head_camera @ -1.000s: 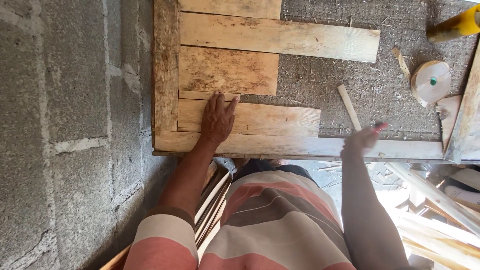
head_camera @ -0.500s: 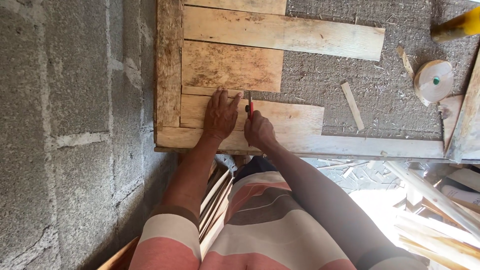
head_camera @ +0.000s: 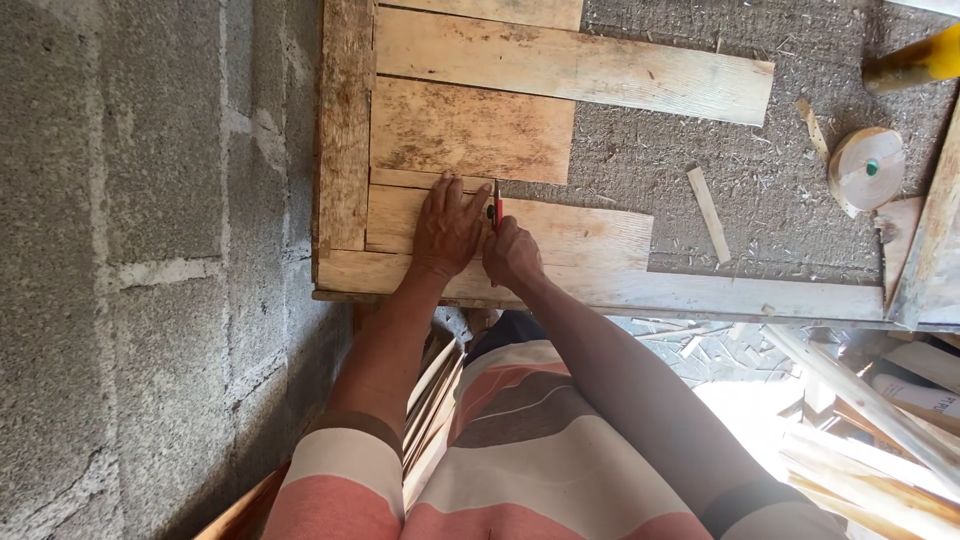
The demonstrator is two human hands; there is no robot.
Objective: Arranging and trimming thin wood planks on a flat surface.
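My left hand (head_camera: 448, 226) lies flat, fingers apart, on a pale wooden board (head_camera: 580, 232) that rests on a rough grey work surface. Right beside it, my right hand (head_camera: 512, 254) grips a red pencil (head_camera: 497, 207) whose tip touches the same board by my left fingertips. Other boards lie around it: a stained short board (head_camera: 470, 128), a long board (head_camera: 600, 68) above that, an upright edge plank (head_camera: 343, 130) at the left, and a long plank (head_camera: 700, 292) along the near edge.
A concrete block wall (head_camera: 150, 250) fills the left side. A round tape roll (head_camera: 866, 168), a small wood strip (head_camera: 707, 200) and a yellow-handled tool (head_camera: 915, 60) lie on the surface at the right. Wood offcuts (head_camera: 870, 410) pile up at the lower right.
My right hand came in from the right side with the red pencil and settled next to my left hand on the board. My left hand stayed in place.
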